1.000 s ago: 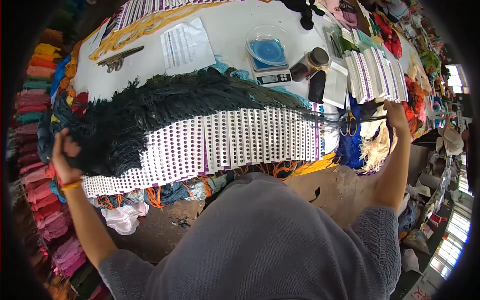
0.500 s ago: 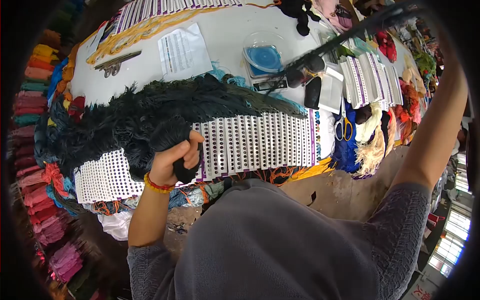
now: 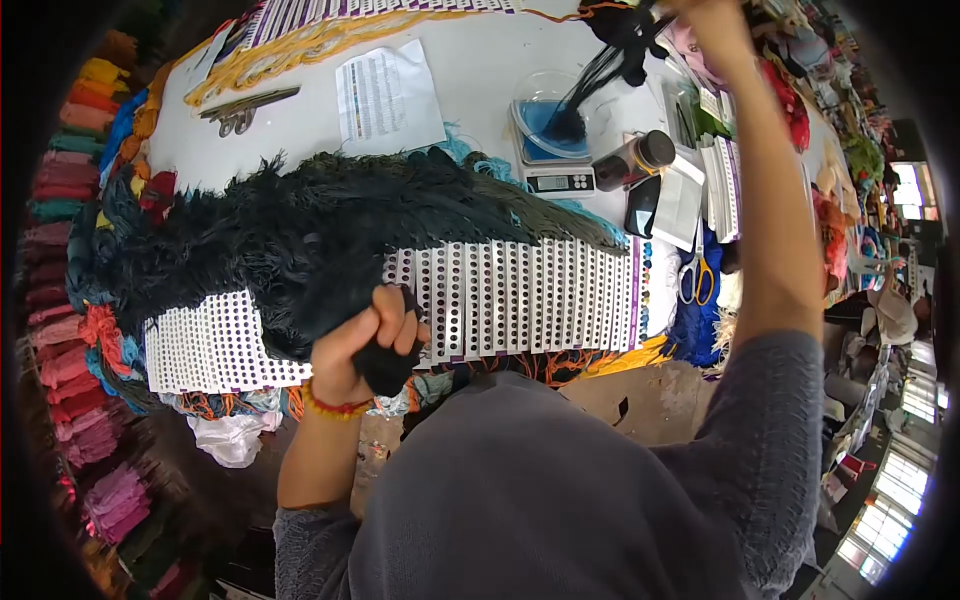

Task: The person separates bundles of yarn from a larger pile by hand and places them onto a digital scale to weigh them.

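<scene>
My left hand (image 3: 360, 345), a beaded bracelet at its wrist, is wrapped round a bundle of dark thread (image 3: 385, 372) close to the front of the table. Beside it spreads a long heap of dark, loose-ended thread (image 3: 225, 235). My right hand (image 3: 715, 35), blurred at the top right, holds a hank of dark strands (image 3: 605, 75). Their lower ends lie in a clear plastic bowl (image 3: 519, 122) on a digital scale (image 3: 560, 182). The right fingertips are smeared by motion.
White punched thread cards (image 3: 500, 300) line the front edge. Scissors (image 3: 697, 275), a dark-lidded jar (image 3: 635, 160) and a white tray (image 3: 682, 205) sit to the right. Further back are a printed sheet (image 3: 390, 95), a metal clip (image 3: 245, 110) and yellow thread (image 3: 310, 50).
My right arm has swung inward from the far right, and the strands' ends now lie in the bowl. My left hand keeps its dark bundle, slightly lower and further right in view.
</scene>
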{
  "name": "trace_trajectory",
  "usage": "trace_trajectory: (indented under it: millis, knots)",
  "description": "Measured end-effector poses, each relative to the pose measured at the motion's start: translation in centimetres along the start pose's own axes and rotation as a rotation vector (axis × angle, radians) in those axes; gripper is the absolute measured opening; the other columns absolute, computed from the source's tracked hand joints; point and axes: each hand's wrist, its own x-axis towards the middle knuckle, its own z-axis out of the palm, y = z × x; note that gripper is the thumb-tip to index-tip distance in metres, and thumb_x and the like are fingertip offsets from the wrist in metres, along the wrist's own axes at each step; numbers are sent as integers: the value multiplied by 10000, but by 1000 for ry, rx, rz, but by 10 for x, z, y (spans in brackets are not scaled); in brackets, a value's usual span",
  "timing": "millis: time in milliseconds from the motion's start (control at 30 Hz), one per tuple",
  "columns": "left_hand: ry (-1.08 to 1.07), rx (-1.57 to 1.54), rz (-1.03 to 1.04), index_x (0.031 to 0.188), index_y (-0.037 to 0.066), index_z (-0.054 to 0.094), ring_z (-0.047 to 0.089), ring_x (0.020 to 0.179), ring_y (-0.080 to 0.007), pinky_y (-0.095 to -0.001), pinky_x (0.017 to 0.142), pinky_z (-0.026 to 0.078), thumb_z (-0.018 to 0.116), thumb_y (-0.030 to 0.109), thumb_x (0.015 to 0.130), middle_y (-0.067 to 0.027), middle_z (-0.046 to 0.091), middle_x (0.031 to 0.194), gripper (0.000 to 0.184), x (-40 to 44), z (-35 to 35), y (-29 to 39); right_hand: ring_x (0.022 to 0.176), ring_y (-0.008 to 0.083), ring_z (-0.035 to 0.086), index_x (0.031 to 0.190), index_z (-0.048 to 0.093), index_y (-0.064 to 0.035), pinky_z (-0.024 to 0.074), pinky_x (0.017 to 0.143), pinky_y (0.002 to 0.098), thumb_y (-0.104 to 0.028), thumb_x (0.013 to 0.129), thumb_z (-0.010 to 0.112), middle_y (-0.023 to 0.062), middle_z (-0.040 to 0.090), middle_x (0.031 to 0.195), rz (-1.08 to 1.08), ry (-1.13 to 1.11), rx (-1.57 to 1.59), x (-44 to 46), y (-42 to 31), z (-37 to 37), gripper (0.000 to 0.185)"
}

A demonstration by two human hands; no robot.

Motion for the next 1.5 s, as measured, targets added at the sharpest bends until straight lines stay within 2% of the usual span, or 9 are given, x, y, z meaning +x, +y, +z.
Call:
trace_trajectory:
  millis: [33, 67, 100, 233, 567, 733, 867, 1033, 1500]
  knots:
    - [111, -118, -64, 755, 63, 450, 450, 665, -140, -333, 777, 408, 454, 212, 861, -3, 399, 666, 183, 0, -9, -8, 527, 182, 503, 792, 568, -59, 405, 496, 292, -205, 823, 546, 55, 456, 575, -82, 478, 746, -22, -40, 22, 152]
    - [223, -236, -129, 757, 65, 446, 453, 670, -141, -331, 773, 410, 440, 195, 868, -4, 404, 669, 171, -1, -16, -16, 673, 295, 560, 824, 577, -70, 451, 590, 405, -239, 781, 563, 117, 510, 701, 47, -291, 578, -57, -86, 63, 174]
    - [312, -254, -157, 753, 66, 446, 460, 672, -141, -329, 755, 420, 435, 169, 867, -7, 415, 682, 154, -2, -24, -24, 758, 307, 573, 854, 587, -95, 469, 639, 415, -274, 779, 559, 114, 517, 799, 387, -534, 667, -58, -123, -5, 197]
    - [356, -156, -238, 764, 70, 467, 461, 674, -139, -313, 715, 423, 443, 174, 861, -7, 422, 691, 144, -11, -41, -46, 774, 304, 597, 820, 600, -110, 486, 633, 416, -270, 783, 558, 104, 545, 873, 339, -696, 730, -114, -202, -4, 169]
    - [411, -160, -307, 718, 59, 484, 474, 654, -148, -318, 683, 419, 476, 190, 850, -21, 460, 668, 186, 8, -49, -66, 741, 285, 596, 915, 584, -69, 477, 625, 382, -257, 764, 586, 91, 592, 849, 509, -564, 972, -151, -217, -72, 241]
    - [461, -250, -332, 878, 43, 523, 520, 715, -162, -303, 729, 429, 487, 195, 859, -24, 490, 722, 156, 20, -50, -78, 538, 42, 465, 912, 598, -52, 390, 484, 214, -143, 817, 577, -7, 572, 672, 991, -579, 1648, -152, -235, -162, 134]
    - [444, -146, -324, 1027, 14, 545, 550, 857, -178, -291, 771, 433, 466, 191, 879, -62, 571, 939, 244, 31, -53, -92, 576, 45, 492, 903, 575, -21, 403, 508, 213, -129, 810, 590, 32, 565, 688, 797, -810, 2092, -130, -255, -249, 143]
    - [372, 34, -341, 1113, -23, 523, 530, 961, -136, -251, 843, 405, 478, 178, 887, -74, 558, 1074, 306, 32, -45, -100, 548, 49, 468, 860, 558, -2, 396, 486, 221, -91, 805, 577, 55, 618, 813, 813, -628, 2017, -140, -283, -260, 106]
    - [411, -17, -302, 1002, -4, 564, 514, 768, -114, -232, 717, 413, 481, 197, 890, -30, 568, 881, 245, 30, -47, -89, 501, 51, 472, 836, 540, -13, 355, 459, 182, -144, 872, 496, 13, 545, 688, 1351, -822, 2478, -137, -281, -262, 143]
